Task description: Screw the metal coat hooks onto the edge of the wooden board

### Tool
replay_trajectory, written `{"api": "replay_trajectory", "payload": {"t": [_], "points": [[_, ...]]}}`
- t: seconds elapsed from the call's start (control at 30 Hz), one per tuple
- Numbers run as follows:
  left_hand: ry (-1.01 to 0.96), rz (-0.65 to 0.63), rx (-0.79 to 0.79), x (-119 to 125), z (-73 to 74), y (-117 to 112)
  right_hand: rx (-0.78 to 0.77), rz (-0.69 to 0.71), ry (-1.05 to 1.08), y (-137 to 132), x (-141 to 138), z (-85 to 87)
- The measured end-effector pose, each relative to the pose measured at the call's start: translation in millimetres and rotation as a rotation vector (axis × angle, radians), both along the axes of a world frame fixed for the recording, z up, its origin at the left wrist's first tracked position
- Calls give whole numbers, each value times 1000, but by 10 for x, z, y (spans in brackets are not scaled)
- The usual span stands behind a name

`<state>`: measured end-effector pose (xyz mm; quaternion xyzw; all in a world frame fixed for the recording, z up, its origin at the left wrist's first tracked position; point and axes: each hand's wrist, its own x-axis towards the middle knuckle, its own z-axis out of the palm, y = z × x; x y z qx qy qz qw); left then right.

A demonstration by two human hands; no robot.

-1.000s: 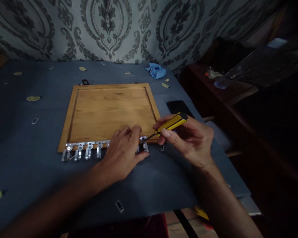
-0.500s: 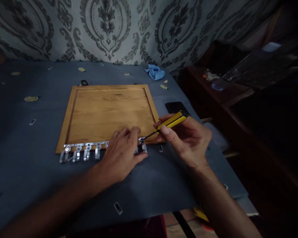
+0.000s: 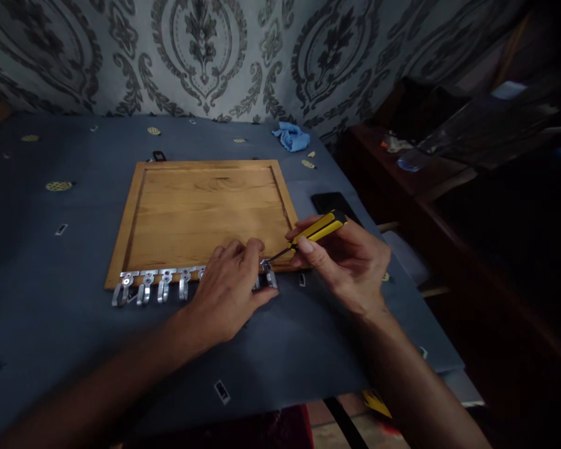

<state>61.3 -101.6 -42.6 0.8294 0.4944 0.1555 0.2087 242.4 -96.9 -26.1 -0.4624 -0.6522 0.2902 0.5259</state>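
Slightly farther left than half a second ago, the right hand (image 3: 355,265) has shifted together with the yellow-and-black screwdriver (image 3: 318,229), while the left hand and the board lie as they did. The right hand pinches the screwdriver's handle between thumb and fingers, the shaft slanting down to the left with its tip at the top of the rightmost hook (image 3: 272,279). The left hand (image 3: 228,284) lies over the row of metal hooks (image 3: 165,290) along the near edge of the wooden board (image 3: 201,209), fingers bent and close together, thumb stretched right beside the rightmost hook; whether it grips anything I cannot tell. The board lies flat on the blue tablecloth (image 3: 51,268), the hooks jutting past its near edge. Right of the board lies a flat black object (image 3: 331,202), and at the far right a crumpled blue cloth (image 3: 292,137).
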Motion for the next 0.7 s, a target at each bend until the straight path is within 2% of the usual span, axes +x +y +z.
{"api": "replay_trajectory", "payload": {"t": [0.43, 0.7], "points": [[-2, 4, -10, 4, 1, 6, -3, 163, -59, -9, 86, 29], [-2, -2, -14, 5, 1, 2, 0, 62, -17, 32, 56, -8]]}}
